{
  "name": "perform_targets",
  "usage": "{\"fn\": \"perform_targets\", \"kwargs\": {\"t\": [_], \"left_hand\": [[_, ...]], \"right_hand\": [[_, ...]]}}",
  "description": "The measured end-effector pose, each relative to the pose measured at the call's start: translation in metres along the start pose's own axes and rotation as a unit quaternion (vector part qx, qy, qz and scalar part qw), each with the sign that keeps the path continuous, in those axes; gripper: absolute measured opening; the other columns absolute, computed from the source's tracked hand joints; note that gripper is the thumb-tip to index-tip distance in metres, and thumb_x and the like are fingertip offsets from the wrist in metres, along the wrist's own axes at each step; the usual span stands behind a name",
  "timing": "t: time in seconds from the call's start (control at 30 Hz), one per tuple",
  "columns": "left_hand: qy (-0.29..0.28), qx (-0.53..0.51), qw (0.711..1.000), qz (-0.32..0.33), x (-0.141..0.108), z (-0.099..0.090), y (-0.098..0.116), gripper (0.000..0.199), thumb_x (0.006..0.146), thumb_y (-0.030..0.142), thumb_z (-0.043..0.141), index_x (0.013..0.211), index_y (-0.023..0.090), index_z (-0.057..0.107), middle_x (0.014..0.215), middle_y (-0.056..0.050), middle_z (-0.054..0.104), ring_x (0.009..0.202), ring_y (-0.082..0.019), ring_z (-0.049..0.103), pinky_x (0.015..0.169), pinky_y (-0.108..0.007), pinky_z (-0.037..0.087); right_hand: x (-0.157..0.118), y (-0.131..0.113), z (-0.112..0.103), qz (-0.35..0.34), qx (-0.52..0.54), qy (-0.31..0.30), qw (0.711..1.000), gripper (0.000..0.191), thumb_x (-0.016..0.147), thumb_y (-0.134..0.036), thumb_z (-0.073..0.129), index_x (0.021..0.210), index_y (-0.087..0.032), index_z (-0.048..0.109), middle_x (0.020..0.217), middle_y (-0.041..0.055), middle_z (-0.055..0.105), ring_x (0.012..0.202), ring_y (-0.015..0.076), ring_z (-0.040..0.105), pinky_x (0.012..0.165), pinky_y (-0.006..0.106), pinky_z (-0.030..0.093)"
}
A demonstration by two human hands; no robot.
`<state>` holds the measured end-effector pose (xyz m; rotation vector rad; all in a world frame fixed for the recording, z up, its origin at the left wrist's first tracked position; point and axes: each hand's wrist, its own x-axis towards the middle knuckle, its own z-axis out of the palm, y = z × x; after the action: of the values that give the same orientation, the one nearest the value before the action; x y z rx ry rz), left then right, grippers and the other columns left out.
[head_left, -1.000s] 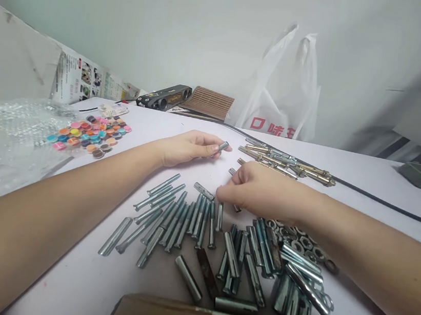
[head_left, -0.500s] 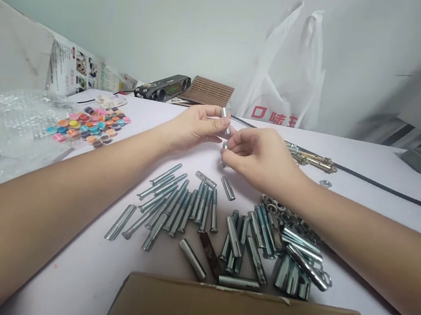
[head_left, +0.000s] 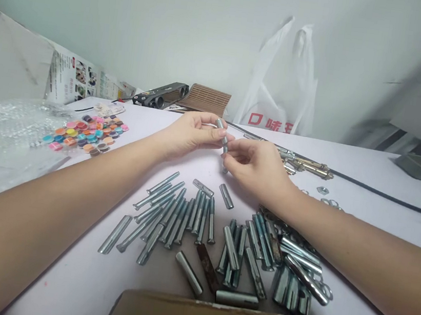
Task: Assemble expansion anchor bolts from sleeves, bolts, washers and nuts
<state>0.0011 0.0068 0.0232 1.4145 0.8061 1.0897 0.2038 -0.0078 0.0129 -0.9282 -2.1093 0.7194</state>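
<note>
Two bare hands here, one metal piece each. The left hand (head_left: 193, 135) has its grip pinching a short silver cylindrical metal tube (head_left: 220, 124) that pokes out past the thumb tip at a tilt. The right hand (head_left: 260, 164) pinches a second silver metal piece (head_left: 225, 170), partly hidden by thumb and fingertips, just below the first; they line up roughly end to end, but can't tell if they're joined. On the white worktop (head_left: 78, 274) just below that right grip lie two short silver metal sleeves (head_left: 226, 196). Nearer the camera: one rust-brown flat metal strip (head_left: 207, 266), three fat silver slotted sleeves (head_left: 292, 295) side by side, and over a dozen slim silver flared-end bolts (head_left: 177, 225), too overlapped for an exact count. One silver hex nut (head_left: 323, 190) sits beyond the right forearm.
</note>
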Motion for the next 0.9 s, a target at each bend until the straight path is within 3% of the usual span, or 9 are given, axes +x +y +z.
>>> {"fn": "perform_targets", "kwargs": {"t": [0.33, 0.73, 0.83, 0.9], "left_hand": [[0.001, 0.013, 1.000, -0.013, -0.0020, 0.0014, 0.0004, 0.030, 0.082, 0.032, 0.082, 0.099, 0.013, 0.068, 0.104, -0.010, 0.080, 0.097, -0.017, 0.077, 0.108, -0.040, 0.057], [0.004, 0.040, 0.999, -0.006, 0.0000, 0.0007, 0.0010, 0.038, 0.076, 0.035, 0.087, 0.102, 0.013, 0.073, 0.100, -0.011, 0.080, 0.095, -0.018, 0.076, 0.103, -0.039, 0.059], [0.031, 0.028, 0.999, 0.007, 0.0004, 0.0038, 0.0051, 0.035, 0.080, 0.039, 0.083, 0.101, 0.013, 0.073, 0.090, -0.007, 0.078, 0.087, -0.014, 0.074, 0.097, -0.035, 0.059], [0.059, 0.031, 0.998, 0.002, 0.0006, 0.0053, 0.0098, 0.029, 0.083, 0.036, 0.079, 0.097, 0.012, 0.076, 0.073, -0.002, 0.069, 0.073, -0.008, 0.067, 0.085, -0.027, 0.058]], "right_hand": [[0.0024, 0.0066, 0.0014, -0.023, 0.007, 0.004, 1.000, 0.015, 0.084, -0.020, 0.058, 0.078, -0.013, 0.070, 0.078, 0.0053, 0.069, 0.070, 0.0139, 0.058, 0.071, 0.029, 0.048], [-0.0008, 0.0027, 0.0005, -0.016, -0.007, 0.001, 1.000, 0.020, 0.085, -0.022, 0.058, 0.086, -0.013, 0.076, 0.079, 0.0039, 0.074, 0.071, 0.0153, 0.065, 0.067, 0.030, 0.047], [-0.0010, 0.0016, 0.0015, -0.010, -0.011, 0.000, 1.000, 0.020, 0.083, -0.022, 0.059, 0.090, -0.013, 0.076, 0.082, 0.0040, 0.075, 0.073, 0.0156, 0.067, 0.068, 0.029, 0.049], [-0.0007, 0.0013, 0.0021, -0.003, -0.003, 0.008, 1.000, 0.020, 0.082, -0.022, 0.061, 0.093, -0.013, 0.076, 0.085, 0.0045, 0.075, 0.075, 0.0155, 0.069, 0.071, 0.029, 0.051]]}}
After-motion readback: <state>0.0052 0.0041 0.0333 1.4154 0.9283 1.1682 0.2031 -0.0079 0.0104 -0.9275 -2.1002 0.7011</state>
